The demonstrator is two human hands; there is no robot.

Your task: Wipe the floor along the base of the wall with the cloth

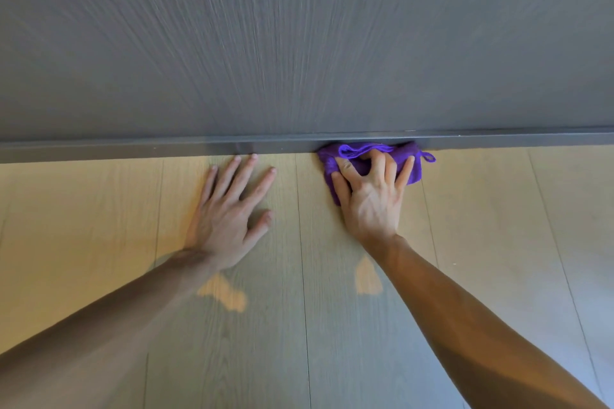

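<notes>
A crumpled purple cloth lies on the light wooden floor, pushed against the dark grey skirting strip at the foot of the grey wood-grain wall. My right hand presses down on the cloth with fingers curled into its folds. A small loop of the cloth sticks out to the right. My left hand rests flat on the bare floor to the left of the cloth, fingers spread, its fingertips almost touching the skirting.
The wall and skirting run across the whole view. Floor planks run toward me, with bright patches of light between my forearms.
</notes>
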